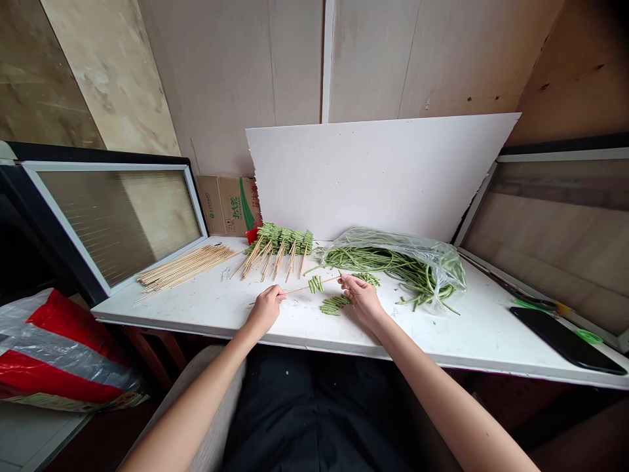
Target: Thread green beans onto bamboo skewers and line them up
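Note:
My left hand (265, 307) is closed around the blunt end of a thin wooden skewer (295, 290), just above the table's front part. Several short green bean pieces (316, 284) are threaded crosswise on its middle. At the skewer's other end, my right hand (361, 295) pinches a small green bean piece against the tip; the fingers partly hide it. Below that hand lies a small pile of cut bean pieces (335, 304), and another pile (366, 278) sits just behind it.
Loose skewers (187, 265) lie at the left, beside stacked filled bean skewers (282, 246). Long green beans (388, 261) spill from a clear plastic bag (452, 262). On the right are scissors (535, 300) and a black phone (565, 337). A white board (378, 177) stands behind.

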A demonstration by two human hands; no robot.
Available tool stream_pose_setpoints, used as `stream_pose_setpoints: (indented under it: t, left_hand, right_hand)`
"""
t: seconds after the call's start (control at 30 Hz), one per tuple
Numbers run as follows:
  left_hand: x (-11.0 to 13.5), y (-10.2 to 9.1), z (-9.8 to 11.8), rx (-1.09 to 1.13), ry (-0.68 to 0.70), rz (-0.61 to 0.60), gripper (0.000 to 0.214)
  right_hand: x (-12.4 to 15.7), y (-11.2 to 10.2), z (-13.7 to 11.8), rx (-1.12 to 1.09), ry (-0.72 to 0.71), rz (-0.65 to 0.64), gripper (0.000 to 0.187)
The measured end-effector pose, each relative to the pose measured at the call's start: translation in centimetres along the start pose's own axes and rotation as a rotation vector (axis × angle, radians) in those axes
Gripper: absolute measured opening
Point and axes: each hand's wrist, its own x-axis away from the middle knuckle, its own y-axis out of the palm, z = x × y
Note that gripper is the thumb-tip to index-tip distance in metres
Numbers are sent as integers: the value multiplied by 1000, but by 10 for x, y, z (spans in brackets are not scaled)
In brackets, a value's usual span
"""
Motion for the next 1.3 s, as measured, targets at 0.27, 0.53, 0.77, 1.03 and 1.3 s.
stream_pose_setpoints:
  t: [0.27, 0.53, 0.77, 1.03, 1.3]
  left_hand:
    - [-1, -3, -1, -21, -53, -42, 24]
    - [0, -1, -1, -54, -61, -42, 25]
    - [0, -1, -8, -43, -80, -74, 34]
    - [2, -1, -12, -43, -51, -143, 36]
    - [0, 0, -6, -13, -27, -72, 28]
  right_hand:
    - [0, 2, 2, 39, -23, -12, 41]
    - [5, 6, -1, 110, -104, 26, 38]
    - [10, 10, -4, 137, -177, 13, 36]
    - [15, 15, -7, 236, -240, -56, 36]
    - [24, 31, 5, 304, -251, -128, 33]
